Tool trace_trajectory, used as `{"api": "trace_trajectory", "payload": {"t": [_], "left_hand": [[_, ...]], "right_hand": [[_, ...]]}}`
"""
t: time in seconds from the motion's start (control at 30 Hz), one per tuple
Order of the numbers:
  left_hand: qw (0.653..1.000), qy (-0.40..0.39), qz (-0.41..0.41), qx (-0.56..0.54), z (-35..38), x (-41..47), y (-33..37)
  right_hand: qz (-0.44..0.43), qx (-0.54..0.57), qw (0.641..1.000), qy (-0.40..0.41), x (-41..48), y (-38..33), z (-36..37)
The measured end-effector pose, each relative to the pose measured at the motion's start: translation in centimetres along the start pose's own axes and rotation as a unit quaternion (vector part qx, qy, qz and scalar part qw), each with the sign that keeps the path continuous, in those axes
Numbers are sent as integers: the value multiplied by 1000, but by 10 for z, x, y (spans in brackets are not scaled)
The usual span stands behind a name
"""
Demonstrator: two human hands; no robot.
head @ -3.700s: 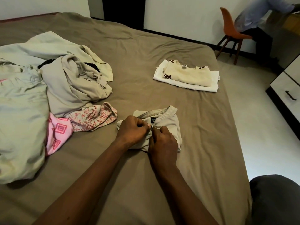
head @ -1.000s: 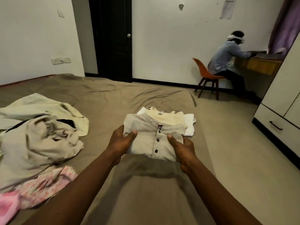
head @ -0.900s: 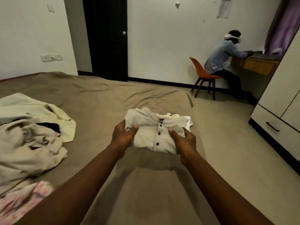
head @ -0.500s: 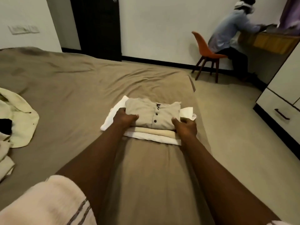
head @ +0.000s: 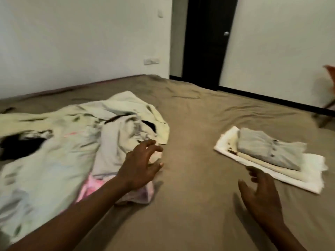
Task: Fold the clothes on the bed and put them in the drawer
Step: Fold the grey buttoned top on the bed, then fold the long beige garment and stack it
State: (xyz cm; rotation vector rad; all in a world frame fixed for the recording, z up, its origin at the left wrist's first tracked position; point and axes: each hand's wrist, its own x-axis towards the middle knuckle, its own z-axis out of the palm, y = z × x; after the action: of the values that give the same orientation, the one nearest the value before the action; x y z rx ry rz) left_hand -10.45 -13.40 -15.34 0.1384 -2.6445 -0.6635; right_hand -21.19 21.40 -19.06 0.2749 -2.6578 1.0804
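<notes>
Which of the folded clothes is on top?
The grey shirt with buttons; the cream piece and the white piece lie under it.

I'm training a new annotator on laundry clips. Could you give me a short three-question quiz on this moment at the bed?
1. True or false: the right hand grips the grey buttoned shirt.
2. Which garment lies at the bottom of the folded stack? A. a white one B. a pink one C. a black one
3. Fill in: the ____ hand reaches over the unfolded pile.

Key
1. False: it is open and holds nothing.
2. A.
3. Left: the left hand, fingers spread.
</notes>
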Motion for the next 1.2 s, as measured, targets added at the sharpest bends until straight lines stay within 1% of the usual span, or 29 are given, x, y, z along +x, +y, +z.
{"api": "trace_trajectory", "payload": {"t": [0.1,0.17,0.23,0.3,0.37,0.43,0.5,0.53,0.57,0.6,0.67,0.7,0.73,0.8,0.87,0.93,1.0,1.03,1.07,1.1,1.13,1.17,1.2], "left_hand": [[990,78,-51,110,-60,-51,-69],[973,85,-98,191,-86,-71,-109],[964,69,-126,226,-96,-75,-133],[962,49,-147,224,-96,-68,-146],[961,34,-143,235,-88,-57,-148],[958,37,-128,255,-77,-54,-154],[956,59,-115,262,-67,-56,-161],[957,74,-110,258,-63,-57,-163],[958,88,-107,253,-59,-58,-164],[959,98,-107,243,-58,-56,-164],[957,111,-107,245,-58,-55,-160],[955,121,-105,250,-58,-55,-157],[953,133,-103,251,-58,-54,-154],[954,157,-87,240,-59,-53,-146],[957,174,-49,226,-56,-53,-135],[960,147,-22,236,-51,-56,-122],[962,122,-23,244,-52,-61,-106],[964,126,-27,234,-55,-61,-100],[968,142,-30,205,-63,-58,-94],[974,163,-28,152,-76,-52,-87],[981,176,-32,77,-95,-44,-75],[984,173,-41,-3,-120,-34,-54],[985,145,-44,-86,-145,-24,-34]], "right_hand": [[-75,28,988,-133,-23,-58,40],[-103,35,975,-194,-26,-103,76],[-99,53,970,-215,-27,-149,107],[-81,85,972,-204,-26,-200,141],[-72,96,972,-201,-21,-244,170],[-79,64,967,-233,-13,-274,201],[-109,-33,958,-264,-5,-292,226],[-128,-80,955,-256,-1,-297,233],[-135,-109,958,-230,5,-300,234],[-125,-107,968,-191,12,-303,230],[-78,-47,990,-104,30,-310,210],[-55,-15,996,-73,41,-312,195],[-40,14,997,-66,52,-314,179],[-27,69,993,-89,60,-316,150],[3,116,988,-97,54,-317,134],[46,180,977,-101,39,-324,124],[71,247,961,-99,23,-333,107],[80,281,951,-98,19,-336,97],[90,312,941,-95,15,-340,80],[99,342,931,-81,14,-342,62],[112,365,923,-53,15,-340,40],[130,383,914,-18,18,-336,14],[149,386,910,11,23,-333,-13]]}}
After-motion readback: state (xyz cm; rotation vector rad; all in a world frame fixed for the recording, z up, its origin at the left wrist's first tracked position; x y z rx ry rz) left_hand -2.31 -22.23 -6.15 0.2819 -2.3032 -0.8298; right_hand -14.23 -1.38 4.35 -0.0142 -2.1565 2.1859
